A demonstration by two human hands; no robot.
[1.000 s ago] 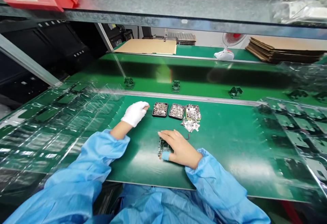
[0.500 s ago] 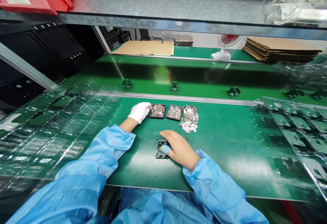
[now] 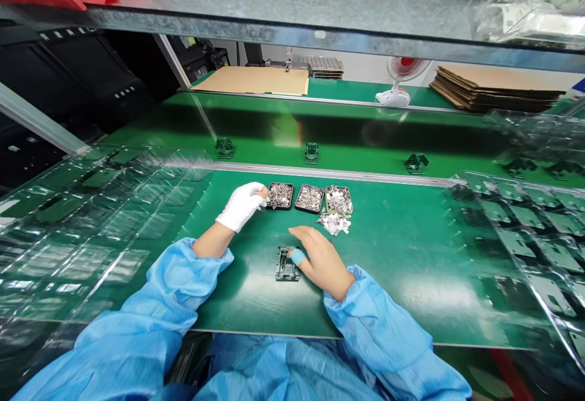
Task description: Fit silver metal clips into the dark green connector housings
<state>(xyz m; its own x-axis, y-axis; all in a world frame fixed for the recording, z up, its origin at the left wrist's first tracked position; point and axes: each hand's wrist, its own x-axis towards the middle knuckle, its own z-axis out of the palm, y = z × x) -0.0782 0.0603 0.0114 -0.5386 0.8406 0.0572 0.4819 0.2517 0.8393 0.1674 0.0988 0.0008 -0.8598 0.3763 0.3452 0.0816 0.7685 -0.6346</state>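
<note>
My left hand [image 3: 242,205], in a white glove with bare fingertips, is at the left edge of a small black tray [image 3: 275,207] of tiny metal parts. Its fingertips are pinched together; whatever they hold is too small to make out. My right hand [image 3: 321,261] is bare except for a blue band round the thumb. That thumb reaches over the right side of a dark green circuit-board assembly [image 3: 287,272] lying on the bench, while the other fingers stretch out past its upper right corner.
Two more small trays [image 3: 310,198] [image 3: 339,198] hold metal bits, with a loose heap of silvery pieces [image 3: 335,223] in front. Clear plastic blister trays flank both sides [image 3: 105,230] [image 3: 525,236]. Several assemblies [image 3: 311,153] stand behind the metal rail. A shelf [image 3: 301,23] crosses above.
My left hand has drawn back slightly left and toward me from the tray's edge. My right hand has lifted a little off the assembly, showing more of it. The camera has shifted slightly.
</note>
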